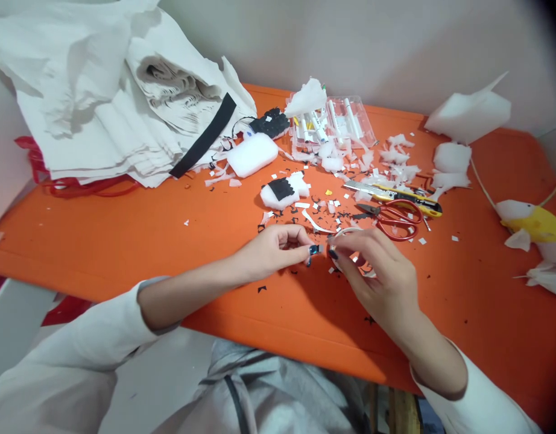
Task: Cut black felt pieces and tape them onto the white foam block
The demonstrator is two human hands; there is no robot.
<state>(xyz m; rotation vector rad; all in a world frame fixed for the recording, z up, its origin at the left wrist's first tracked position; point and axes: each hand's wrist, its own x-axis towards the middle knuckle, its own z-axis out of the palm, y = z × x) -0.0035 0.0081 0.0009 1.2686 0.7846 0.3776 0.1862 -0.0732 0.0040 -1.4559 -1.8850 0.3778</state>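
Observation:
Over the front middle of the orange table [205,229], my left hand [280,248] pinches a small dark grey piece [320,248] between thumb and fingertip. Close beside it on the right, my right hand [389,274] has its thumb and fingers together; whatever they hold is too small to make out. A white ring-like item [350,230] shows partly behind the right fingers. Just beyond my hands lies a white foam shape [269,196] with a black patch [280,189] on it. Tiny black and white scraps are scattered around.
Red-handled scissors [401,220] and a yellow utility knife [393,196] lie right of centre. Behind are a white foam block [253,155] and a clear marker case [366,123]. White sheets [97,138] with a black strip [205,137] fill the left. A yellow-white fish [547,224] sits right.

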